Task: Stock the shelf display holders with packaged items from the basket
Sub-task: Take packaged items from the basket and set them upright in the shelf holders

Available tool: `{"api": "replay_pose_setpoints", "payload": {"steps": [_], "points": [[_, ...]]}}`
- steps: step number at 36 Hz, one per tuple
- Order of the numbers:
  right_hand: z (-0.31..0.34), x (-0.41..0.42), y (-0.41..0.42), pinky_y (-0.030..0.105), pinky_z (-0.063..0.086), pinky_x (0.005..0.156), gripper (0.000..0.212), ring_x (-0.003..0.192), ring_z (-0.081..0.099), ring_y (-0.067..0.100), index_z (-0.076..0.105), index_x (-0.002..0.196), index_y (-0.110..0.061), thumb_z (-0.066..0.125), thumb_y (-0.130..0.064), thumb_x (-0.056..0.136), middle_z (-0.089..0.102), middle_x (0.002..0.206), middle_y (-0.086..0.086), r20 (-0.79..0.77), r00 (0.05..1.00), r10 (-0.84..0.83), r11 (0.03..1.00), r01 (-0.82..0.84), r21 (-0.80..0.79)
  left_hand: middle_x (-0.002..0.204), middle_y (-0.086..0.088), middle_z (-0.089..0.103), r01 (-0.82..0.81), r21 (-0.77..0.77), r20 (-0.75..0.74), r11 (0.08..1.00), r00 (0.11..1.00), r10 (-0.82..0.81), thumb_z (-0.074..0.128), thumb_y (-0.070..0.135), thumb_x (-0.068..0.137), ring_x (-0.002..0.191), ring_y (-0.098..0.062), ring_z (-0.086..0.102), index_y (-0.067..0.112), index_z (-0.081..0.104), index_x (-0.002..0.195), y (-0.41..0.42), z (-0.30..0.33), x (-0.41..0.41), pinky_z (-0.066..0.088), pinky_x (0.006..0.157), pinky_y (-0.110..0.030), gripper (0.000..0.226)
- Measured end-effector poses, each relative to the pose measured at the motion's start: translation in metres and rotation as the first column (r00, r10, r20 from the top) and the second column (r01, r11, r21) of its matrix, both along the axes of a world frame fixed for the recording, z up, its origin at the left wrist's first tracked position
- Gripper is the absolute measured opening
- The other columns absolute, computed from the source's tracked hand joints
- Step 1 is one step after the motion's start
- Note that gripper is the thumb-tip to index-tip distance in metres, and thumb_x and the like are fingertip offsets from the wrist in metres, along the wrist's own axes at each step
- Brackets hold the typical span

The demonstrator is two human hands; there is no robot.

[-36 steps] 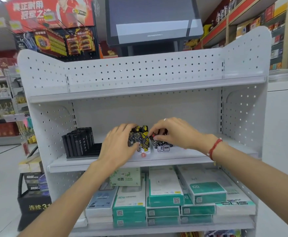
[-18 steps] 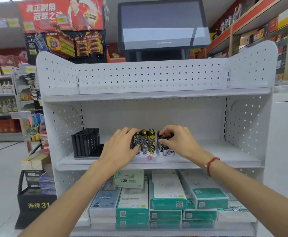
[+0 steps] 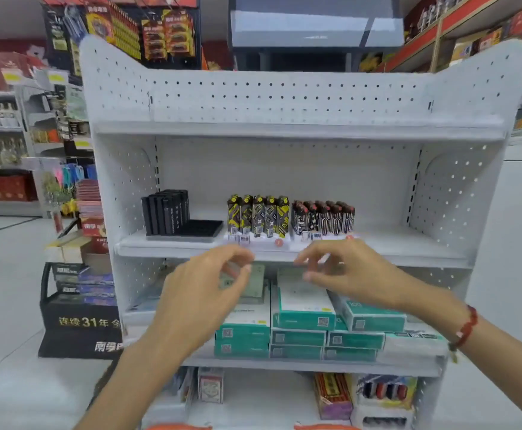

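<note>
On the middle shelf (image 3: 408, 246) stand three display holders. At the left is a black holder (image 3: 191, 228) with black packs at its back. In the centre a row of yellow-and-black packs (image 3: 258, 216) fills a white holder. To its right stands a row of black packs with red tops (image 3: 323, 217). My left hand (image 3: 203, 293) and my right hand (image 3: 346, 271) hover in front of the shelf edge, below the holders, fingers loosely curled, holding nothing. An orange basket rim (image 3: 179, 426) shows at the bottom edge.
Teal-and-white boxes (image 3: 306, 311) are stacked on the shelf below. The lowest shelf holds card packs and a box of lighters (image 3: 383, 391). A black floor stand (image 3: 79, 324) is at the left, a screen (image 3: 312, 23) above the unit.
Both hands have let go of the packs in the holders and drawn back and down toward me. The two rows of packs now stand uncovered.
</note>
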State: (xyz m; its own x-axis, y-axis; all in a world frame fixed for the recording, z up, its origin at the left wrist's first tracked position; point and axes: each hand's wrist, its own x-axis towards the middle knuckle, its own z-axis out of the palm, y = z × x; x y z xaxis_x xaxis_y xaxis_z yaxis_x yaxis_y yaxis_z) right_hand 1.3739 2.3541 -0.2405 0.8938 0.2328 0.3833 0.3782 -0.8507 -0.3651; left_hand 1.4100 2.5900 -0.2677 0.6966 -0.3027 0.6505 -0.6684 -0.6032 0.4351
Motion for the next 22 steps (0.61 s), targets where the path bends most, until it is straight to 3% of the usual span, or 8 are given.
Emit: {"api": "replay_pose_setpoints", "payload": {"steps": [3,7,12,16,22], "points": [[-0.029,-0.014,0.014,0.017,0.049,0.073,0.019,0.077,0.058,-0.002,0.065,0.108,-0.032,0.062,-0.035,0.089,0.065,0.095,-0.015,-0.333,0.941,0.060,0.967,-0.137,-0.215,0.087,0.027,0.065,0.018,0.096,-0.093,0.995,0.996,-0.009,0.057,0.034,0.090,0.080,0.012,0.057,0.039,0.064,0.097,0.008,-0.033,-0.016,0.051,0.079,-0.027,0.011],[-0.097,-0.007,0.028,0.020,0.037,0.071,0.022,0.077,0.051,0.005,0.065,0.111,-0.027,0.059,-0.032,0.091,0.065,0.096,-0.009,-0.450,0.893,-0.004,0.888,-0.204,-0.412,0.078,0.027,0.059,0.010,0.269,-0.235,0.963,0.971,0.055,0.056,0.037,0.090,0.074,0.010,0.055,0.037,0.063,0.101,0.019,-0.092,-0.019,0.049,0.076,-0.027,0.013],[-0.190,0.003,0.027,0.021,0.039,0.071,0.024,0.081,0.054,0.010,0.065,0.114,-0.025,0.056,-0.032,0.093,0.067,0.105,-0.003,-0.571,0.820,-0.036,0.896,-0.227,-0.383,0.095,0.020,0.065,0.033,0.404,-0.396,0.914,0.907,0.143,0.052,0.033,0.092,0.095,-0.003,0.062,0.037,0.060,0.107,0.034,-0.182,-0.016,0.043,0.070,-0.025,0.017],[-0.277,0.006,0.020,0.031,0.045,0.092,0.024,0.099,0.059,0.018,0.062,0.115,-0.025,0.055,-0.029,0.093,0.063,0.109,-0.001,-0.670,0.736,-0.102,0.936,-0.156,-0.314,0.104,0.016,0.063,0.016,0.409,-0.521,0.912,0.825,0.219,0.052,0.029,0.094,0.098,-0.006,0.061,0.034,0.061,0.110,0.046,-0.260,-0.015,0.045,0.077,-0.025,0.019],[-0.391,-0.017,0.015,0.031,0.041,0.091,0.037,0.114,0.052,0.022,0.044,0.135,-0.022,0.047,-0.025,0.098,0.054,0.129,0.003,-0.777,0.604,-0.177,0.961,-0.066,-0.270,0.116,0.015,0.061,0.060,0.407,-0.743,0.911,0.602,0.292,0.051,0.022,0.096,0.093,-0.002,0.057,0.032,0.059,0.110,0.071,-0.373,-0.018,0.049,0.079,-0.023,0.019]]}}
